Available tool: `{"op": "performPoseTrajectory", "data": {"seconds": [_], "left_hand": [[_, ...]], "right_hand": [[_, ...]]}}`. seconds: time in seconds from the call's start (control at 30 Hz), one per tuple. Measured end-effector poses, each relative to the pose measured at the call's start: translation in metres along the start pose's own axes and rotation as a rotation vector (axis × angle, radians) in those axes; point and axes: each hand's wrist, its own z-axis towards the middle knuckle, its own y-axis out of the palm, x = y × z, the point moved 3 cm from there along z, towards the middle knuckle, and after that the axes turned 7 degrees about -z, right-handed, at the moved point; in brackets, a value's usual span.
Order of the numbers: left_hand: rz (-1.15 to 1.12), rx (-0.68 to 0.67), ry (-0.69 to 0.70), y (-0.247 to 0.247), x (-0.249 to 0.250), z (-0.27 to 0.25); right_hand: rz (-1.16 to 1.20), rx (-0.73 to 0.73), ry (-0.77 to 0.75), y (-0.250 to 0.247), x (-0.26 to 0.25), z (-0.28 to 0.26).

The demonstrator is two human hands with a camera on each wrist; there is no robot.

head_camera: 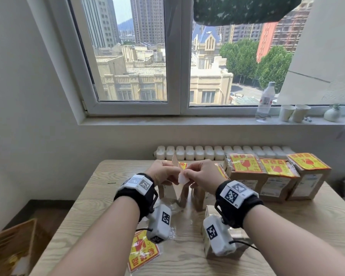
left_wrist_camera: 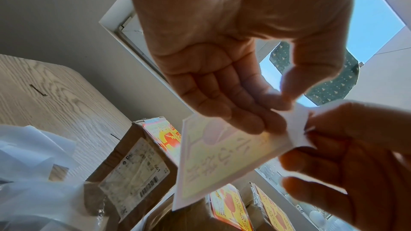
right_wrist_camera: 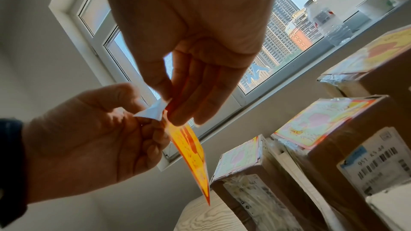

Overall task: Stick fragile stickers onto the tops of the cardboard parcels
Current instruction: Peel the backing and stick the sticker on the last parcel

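Fragile stickers [head_camera: 245, 163] are already on three cardboard parcels [head_camera: 245, 181] lined up at the right of the head view, so we're a decent way in. A fourth labelled parcel top peeks out just behind our hands, mostly blocked. Right now we're mid-peel on the next sticker [left_wrist_camera: 222, 161]: it's up in the air between both hands, above the desk [head_camera: 108, 200], in the middle of the head view.

Our left hand [head_camera: 161, 172] has its fingers curled, pinching the sticker near one corner. Our right hand [head_camera: 202, 173] pinches the white backing tab [right_wrist_camera: 153, 111] at that same corner, thumb against fingertips. Looks like the backing has only just started coming away, so peeling and pressing down are still to go.

Left to do, as far as we can tell: at least two unlabelled brown parcels [head_camera: 171, 193] sit right under our hands, and one more low box at lower centre is half hidden behind the right wrist camera. A spare sticker [head_camera: 142, 251] lies in its clear wrapper at the bottom of the head view.

Hard to make out: how many parcels are behind our hands, and whether any tops there are done. The sticker's print reads washed out from the left wrist.
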Motion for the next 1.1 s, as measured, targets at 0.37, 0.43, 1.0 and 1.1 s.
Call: {"op": "performPoseTrajectory", "data": {"seconds": [0.37,0.43,1.0,1.1], "left_hand": [[0.269,0.299,-0.229,-0.092,-0.043,0.017],[0.463,0.365,-0.265,-0.109,-0.050,0.016],[0.721,0.006,-0.362,-0.112,-0.125,0.064],[0.773,0.025,-0.238,-0.107,-0.109,0.061]], "right_hand": [[-0.024,0.062,0.126,0.000,0.011,0.018],[0.026,0.103,0.147,0.000,0.009,0.024],[0.178,0.166,0.291,0.055,0.029,0.046],[0.176,0.161,0.296,0.056,0.030,0.044]]}}
